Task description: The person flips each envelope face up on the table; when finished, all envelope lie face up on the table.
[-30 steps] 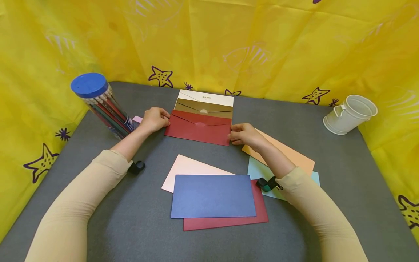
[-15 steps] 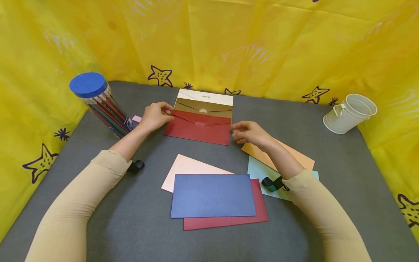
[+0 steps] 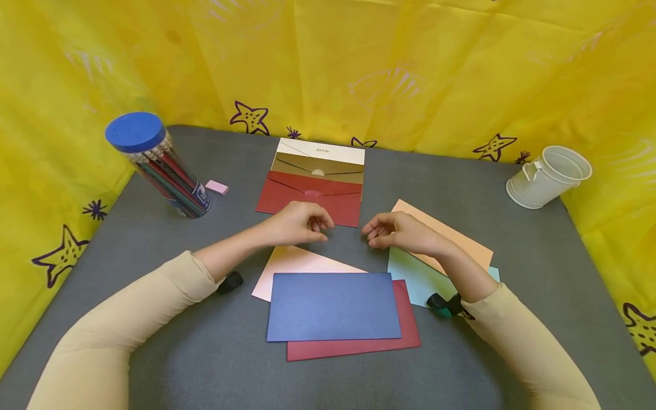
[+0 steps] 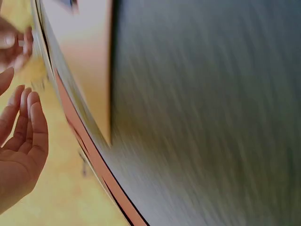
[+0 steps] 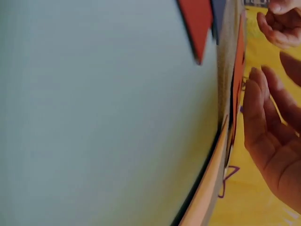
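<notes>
My left hand [image 3: 297, 224] hovers with loosely bent fingers and holds nothing, overlapping the lower edge of a red envelope [image 3: 328, 202] in the head view. That envelope lies over a gold envelope [image 3: 338, 169] and a white envelope [image 3: 353, 152], stepped so each flap shows. My right hand [image 3: 397, 230], also holding nothing, is just to the right, over the corner of an orange envelope [image 3: 451, 239]. Nearer me a blue envelope [image 3: 333, 307] covers parts of a pale pink envelope [image 3: 292, 262] and a dark red envelope [image 3: 410, 324]. A light green envelope [image 3: 410, 276] lies partly under the orange one.
A clear tub of pencils [image 3: 169, 171] with a blue lid stands at the back left, a small pink eraser [image 3: 217, 187] beside it. At the back right is a white metal cup [image 3: 545, 176]. A yellow patterned cloth [image 3: 328, 68] hangs behind the grey table [image 3: 215, 353].
Both hands have left the sides of the stepped envelopes. The left moved right and toward me, the right slightly toward me. The pink eraser is now uncovered; the stepped envelopes stay in place.
</notes>
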A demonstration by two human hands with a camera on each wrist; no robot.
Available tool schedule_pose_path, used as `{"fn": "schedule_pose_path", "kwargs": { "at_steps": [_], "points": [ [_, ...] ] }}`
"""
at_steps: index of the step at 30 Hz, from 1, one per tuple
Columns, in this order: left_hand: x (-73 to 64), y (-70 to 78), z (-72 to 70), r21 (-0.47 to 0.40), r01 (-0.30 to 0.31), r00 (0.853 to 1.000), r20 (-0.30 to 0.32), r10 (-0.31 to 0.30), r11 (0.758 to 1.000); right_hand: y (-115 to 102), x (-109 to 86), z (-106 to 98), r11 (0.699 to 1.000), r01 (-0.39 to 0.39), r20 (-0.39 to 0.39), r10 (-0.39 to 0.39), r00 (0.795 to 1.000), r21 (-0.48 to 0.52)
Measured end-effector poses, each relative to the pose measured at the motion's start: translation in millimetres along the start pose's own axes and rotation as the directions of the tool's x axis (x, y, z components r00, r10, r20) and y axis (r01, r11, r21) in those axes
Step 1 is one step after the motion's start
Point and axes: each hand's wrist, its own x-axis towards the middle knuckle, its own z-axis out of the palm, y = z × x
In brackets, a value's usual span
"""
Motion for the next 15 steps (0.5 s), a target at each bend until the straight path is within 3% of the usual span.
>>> {"fn": "schedule_pose_path", "kwargs": {
  "at_steps": [6,11,15],
  "points": [
    [-9.5,21.8,26.6,0.087,-0.108,0.984,0.151,0.094,0.99,4.1,-17.1,10.3,0.988,0.067,0.081,-0.056,0.995,-0.136],
    [-17.5,31.8,37.2,0.205,-0.112,0.974,0.215,0.067,0.972,6.2,-27.7,16.3,0.972,0.095,0.099,-0.075,0.992,-0.216],
    [-18.1,33.5,41.3,0.236,-0.082,0.97,0.243,0.023,0.968,7.3,-31.9,19.6,0.957,0.11,0.089,-0.089,0.992,-0.27]
  ]
}}
